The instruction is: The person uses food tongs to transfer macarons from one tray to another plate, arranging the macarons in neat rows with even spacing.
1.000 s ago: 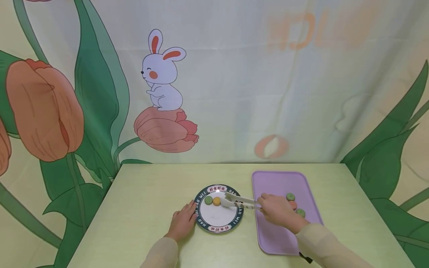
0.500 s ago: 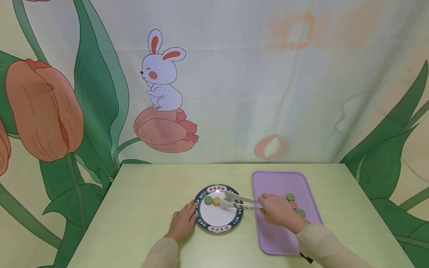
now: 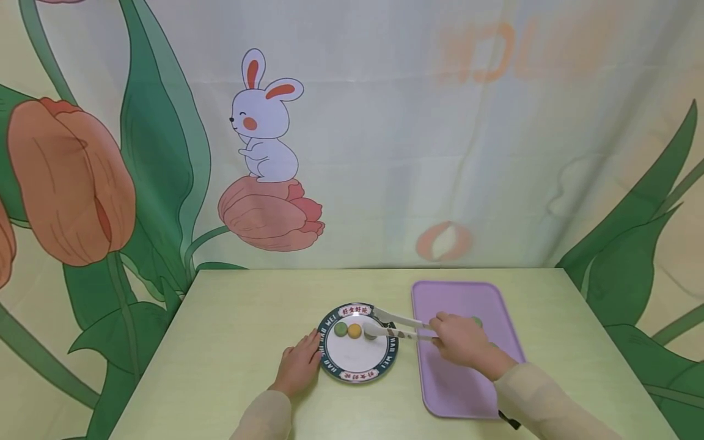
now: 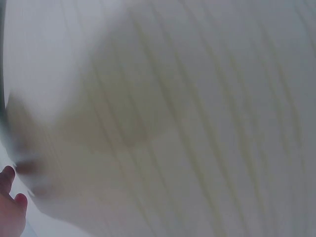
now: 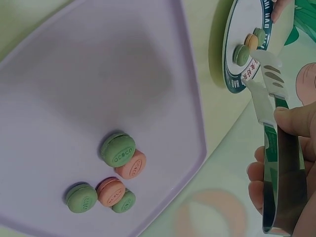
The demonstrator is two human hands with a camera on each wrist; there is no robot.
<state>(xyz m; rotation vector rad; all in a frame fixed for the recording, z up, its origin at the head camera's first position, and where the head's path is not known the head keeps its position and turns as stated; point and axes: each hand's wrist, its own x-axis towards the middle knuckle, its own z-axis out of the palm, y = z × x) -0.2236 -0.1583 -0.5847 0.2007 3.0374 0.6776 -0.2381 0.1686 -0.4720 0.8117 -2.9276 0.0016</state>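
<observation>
My right hand [image 3: 462, 339] grips a pair of tongs [image 5: 276, 148] with metal handles and white tips. Their tips stand apart over the right part of a white plate [image 3: 357, 360] with a dark patterned rim. On the plate a green macaron [image 3: 341, 329], a yellow macaron [image 3: 354, 330] and another green macaron [image 5: 241, 54] sit in a row. The last is next to the tongs' tips and partly hidden by them in the head view. My left hand [image 3: 299, 365] rests on the table, its fingertips touching the plate's left rim. The left wrist view is mostly blurred.
A purple tray [image 3: 451, 391] lies right of the plate, under my right forearm. Several green and pink macarons [image 5: 117, 149] sit on it, mostly hidden by the arm in the head view. A printed curtain [image 3: 374, 153] hangs behind the table [image 3: 247, 305].
The tongs' tips have spread wider and shifted right, away from the yellow macaron. My right hand has moved slightly right. The left hand stays at the plate's rim.
</observation>
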